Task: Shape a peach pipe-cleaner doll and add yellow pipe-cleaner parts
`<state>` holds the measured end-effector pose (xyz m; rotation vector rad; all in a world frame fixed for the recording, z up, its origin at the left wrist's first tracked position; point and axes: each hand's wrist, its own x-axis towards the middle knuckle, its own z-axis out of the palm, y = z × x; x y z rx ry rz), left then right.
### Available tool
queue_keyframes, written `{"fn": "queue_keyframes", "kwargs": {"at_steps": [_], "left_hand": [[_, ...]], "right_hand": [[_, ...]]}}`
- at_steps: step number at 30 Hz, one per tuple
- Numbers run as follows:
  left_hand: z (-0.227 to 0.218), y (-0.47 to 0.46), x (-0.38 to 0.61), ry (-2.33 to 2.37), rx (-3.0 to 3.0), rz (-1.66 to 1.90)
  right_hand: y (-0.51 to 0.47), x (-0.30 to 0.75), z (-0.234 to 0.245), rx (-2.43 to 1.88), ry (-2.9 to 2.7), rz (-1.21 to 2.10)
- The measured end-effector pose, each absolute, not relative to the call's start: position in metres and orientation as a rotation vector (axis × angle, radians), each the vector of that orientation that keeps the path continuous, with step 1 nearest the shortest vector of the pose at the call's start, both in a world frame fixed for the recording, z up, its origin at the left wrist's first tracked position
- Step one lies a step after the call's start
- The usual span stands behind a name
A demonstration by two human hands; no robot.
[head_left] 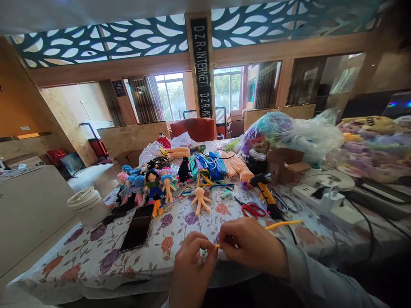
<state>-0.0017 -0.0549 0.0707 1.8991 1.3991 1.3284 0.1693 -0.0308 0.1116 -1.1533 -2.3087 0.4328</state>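
My left hand [195, 265] pinches one end of a yellow-orange pipe cleaner [284, 224] between thumb and forefinger. Right against it, my right hand [253, 244] grips the same pipe cleaner, its fingers closed. A short bit shows between the fingertips, and the long tail sticks out to the right behind my right hand. Both hands are just above the table's front edge. Beyond them a bare peach doll body [201, 201] lies on the floral tablecloth [178, 233]. Red-handled scissors [253, 210] rest past my right hand, near a yellow and black glue gun [267, 194].
A black phone [137, 229] and a white lidded jar [88, 206] are at left. Several small dolls [156, 186] cluster behind the phone. Bundled blue pipe cleaners [213, 166] lie mid-table. At right are a white power strip [330, 205], a cardboard box [285, 164] and plastic bags [308, 132].
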Motion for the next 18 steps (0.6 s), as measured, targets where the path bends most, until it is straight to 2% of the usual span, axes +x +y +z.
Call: {"fn": "queue_keyframes", "kwargs": {"at_steps": [10,18], "left_hand": [[0.054,-0.054,-0.004,1.435,1.938,1.473],[0.041,-0.047,-0.014,1.495,1.902,1.366]], "right_hand": [[-0.036,0.152,0.104,-1.307,-2.347,0.139],[-0.024,0.139,0.100,-1.315,-2.494,0.059]]}}
